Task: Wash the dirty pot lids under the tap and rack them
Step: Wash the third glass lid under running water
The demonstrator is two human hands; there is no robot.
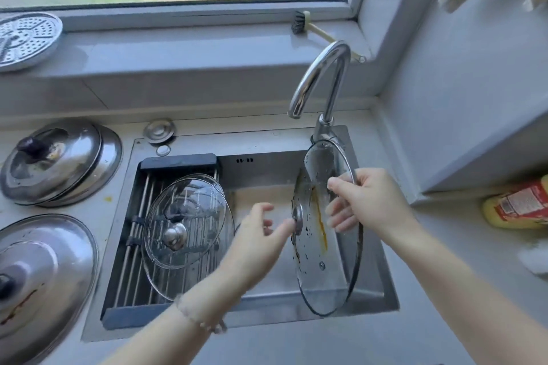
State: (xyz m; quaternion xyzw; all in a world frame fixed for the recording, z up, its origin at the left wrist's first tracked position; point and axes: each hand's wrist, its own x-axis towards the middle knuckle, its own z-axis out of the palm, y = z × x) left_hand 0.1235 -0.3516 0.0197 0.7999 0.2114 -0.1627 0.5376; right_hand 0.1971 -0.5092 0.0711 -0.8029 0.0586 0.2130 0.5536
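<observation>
A glass pot lid (326,275) with an orange streak and dark specks stands nearly on edge over the sink (370,302), below the tap (320,80). My right hand (367,201) grips its upper rim. My left hand (261,231) is open, fingers spread, its fingertips at the lid's metal knob (297,218). No water stream is visible. A second glass lid (189,231) lies on the rack (133,275) across the sink's left half.
Stainless lids sit on the counter at left: a stacked pair (59,163) and one with brown stains (44,275). A perforated steamer plate (26,38) and a brush (299,22) rest on the windowsill. A yellow bottle (519,207) lies at right.
</observation>
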